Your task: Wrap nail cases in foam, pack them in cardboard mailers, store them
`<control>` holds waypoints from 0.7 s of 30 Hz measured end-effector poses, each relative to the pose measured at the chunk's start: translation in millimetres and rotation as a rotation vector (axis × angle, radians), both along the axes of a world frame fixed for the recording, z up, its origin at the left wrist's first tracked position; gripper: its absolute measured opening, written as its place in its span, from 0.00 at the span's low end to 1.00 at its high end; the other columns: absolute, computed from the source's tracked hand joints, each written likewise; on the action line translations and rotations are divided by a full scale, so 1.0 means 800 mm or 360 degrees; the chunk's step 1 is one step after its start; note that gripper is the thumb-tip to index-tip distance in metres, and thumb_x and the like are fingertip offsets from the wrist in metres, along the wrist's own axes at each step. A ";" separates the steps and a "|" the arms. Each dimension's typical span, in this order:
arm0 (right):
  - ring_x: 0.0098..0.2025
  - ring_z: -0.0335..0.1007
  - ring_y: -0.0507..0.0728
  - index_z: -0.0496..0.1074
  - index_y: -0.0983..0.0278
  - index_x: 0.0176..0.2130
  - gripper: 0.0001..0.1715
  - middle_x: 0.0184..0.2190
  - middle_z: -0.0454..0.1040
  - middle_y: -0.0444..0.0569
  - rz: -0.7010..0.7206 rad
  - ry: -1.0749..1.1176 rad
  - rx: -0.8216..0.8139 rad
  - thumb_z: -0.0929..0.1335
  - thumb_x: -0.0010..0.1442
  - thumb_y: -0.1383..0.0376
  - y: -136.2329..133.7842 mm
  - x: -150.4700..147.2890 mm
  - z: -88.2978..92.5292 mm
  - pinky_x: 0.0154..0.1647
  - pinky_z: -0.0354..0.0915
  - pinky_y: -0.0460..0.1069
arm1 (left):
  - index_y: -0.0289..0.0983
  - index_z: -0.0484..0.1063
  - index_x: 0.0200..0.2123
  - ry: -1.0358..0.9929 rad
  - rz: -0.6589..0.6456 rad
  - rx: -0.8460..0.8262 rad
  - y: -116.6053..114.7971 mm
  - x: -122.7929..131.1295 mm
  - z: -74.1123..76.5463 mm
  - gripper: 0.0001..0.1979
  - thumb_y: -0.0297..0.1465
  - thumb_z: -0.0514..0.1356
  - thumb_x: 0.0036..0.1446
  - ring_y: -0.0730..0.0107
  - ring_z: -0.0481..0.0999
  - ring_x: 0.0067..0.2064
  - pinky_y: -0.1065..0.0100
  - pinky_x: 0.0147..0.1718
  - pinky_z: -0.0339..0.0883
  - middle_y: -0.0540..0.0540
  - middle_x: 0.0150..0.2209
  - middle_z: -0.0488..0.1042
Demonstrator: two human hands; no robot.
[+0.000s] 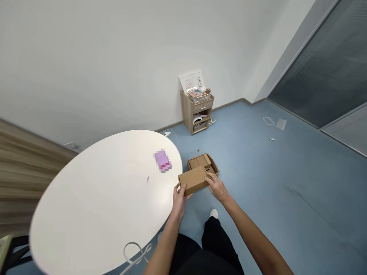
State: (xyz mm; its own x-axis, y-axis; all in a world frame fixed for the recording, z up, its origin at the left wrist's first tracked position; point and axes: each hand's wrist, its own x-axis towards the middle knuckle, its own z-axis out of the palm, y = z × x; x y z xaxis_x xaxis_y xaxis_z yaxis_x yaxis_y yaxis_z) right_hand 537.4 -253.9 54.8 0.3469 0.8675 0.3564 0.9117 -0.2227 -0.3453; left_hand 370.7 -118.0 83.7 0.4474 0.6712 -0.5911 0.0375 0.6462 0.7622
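A closed brown cardboard box (193,179) is held between my two hands, just off the right edge of the white oval table (103,198). My left hand (179,196) grips its left end, thumb on the near side and fingers partly hidden beneath. At the other end, my right hand (215,185) has its fingers closed on the box's right edge. Behind and below it, a larger open carton (217,170) on the floor contains several brown cardboard boxes (198,161). On the table lies a purple item (162,160), blurred by pixelation.
A small wooden cabinet (187,112) with a basket and papers stands against the wall. A white cable (137,254) loops over the table's near edge. Flat pale pieces (281,124) lie on the blue floor (258,175) at right. A curtain (25,179) hangs at left.
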 end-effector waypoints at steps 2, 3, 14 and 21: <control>0.62 0.59 0.62 0.61 0.62 0.60 0.34 0.61 0.60 0.58 -0.0033 0.0204 -0.0025 0.59 0.55 0.78 -0.040 0.043 -0.015 0.55 0.68 0.57 | 0.42 0.62 0.55 -0.0041 0.0009 -0.0043 -0.036 0.049 -0.025 0.27 0.40 0.66 0.55 0.56 0.72 0.55 0.58 0.46 0.76 0.38 0.56 0.68; 0.62 0.59 0.62 0.59 0.62 0.61 0.37 0.63 0.57 0.58 -0.0057 0.0355 -0.0046 0.59 0.54 0.78 -0.056 0.061 -0.025 0.54 0.68 0.57 | 0.42 0.62 0.56 -0.0063 0.0006 -0.0067 -0.051 0.068 -0.041 0.28 0.40 0.66 0.55 0.56 0.72 0.55 0.59 0.46 0.75 0.38 0.56 0.69; 0.45 0.75 0.62 0.68 0.61 0.48 0.29 0.42 0.78 0.54 -0.1000 0.2532 -0.0335 0.71 0.51 0.51 -0.059 0.160 -0.225 0.38 0.72 0.52 | 0.42 0.61 0.61 0.0186 -0.0013 -0.0328 -0.072 0.142 -0.242 0.36 0.37 0.69 0.51 0.54 0.75 0.53 0.56 0.49 0.73 0.38 0.52 0.73; 0.43 0.76 0.61 0.71 0.64 0.44 0.32 0.38 0.79 0.54 -0.0961 0.2481 -0.0190 0.76 0.41 0.53 0.023 0.248 -0.423 0.42 0.71 0.53 | 0.38 0.63 0.60 0.0638 -0.0385 0.0326 -0.004 0.192 -0.447 0.29 0.38 0.62 0.57 0.53 0.64 0.63 0.55 0.59 0.61 0.37 0.62 0.63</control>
State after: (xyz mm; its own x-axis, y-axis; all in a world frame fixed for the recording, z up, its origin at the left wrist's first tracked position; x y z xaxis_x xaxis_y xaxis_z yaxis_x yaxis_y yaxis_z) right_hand 735.5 -235.1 -283.9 0.5525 0.4817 -0.6802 -0.4834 -0.4797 -0.7323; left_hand 524.6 -121.3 -273.6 0.3696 0.6965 -0.6150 0.4830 0.4214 0.7675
